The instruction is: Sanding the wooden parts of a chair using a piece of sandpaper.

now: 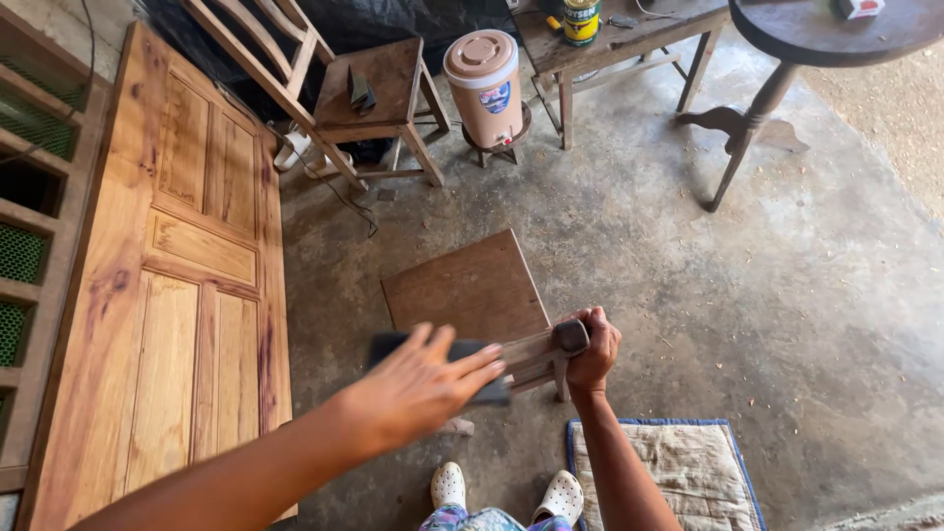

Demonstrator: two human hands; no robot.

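Sanding block (pixel 433 346) blurred under left hand (pixel 418 388)

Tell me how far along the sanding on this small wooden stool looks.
Midway, by the look of it. The stool's flat brown seat looks smooth already. In hand: the right hand grips a leg while the left hand presses a dark sanding block against it, blurred. The other legs are hidden, so what remains cannot be judged.
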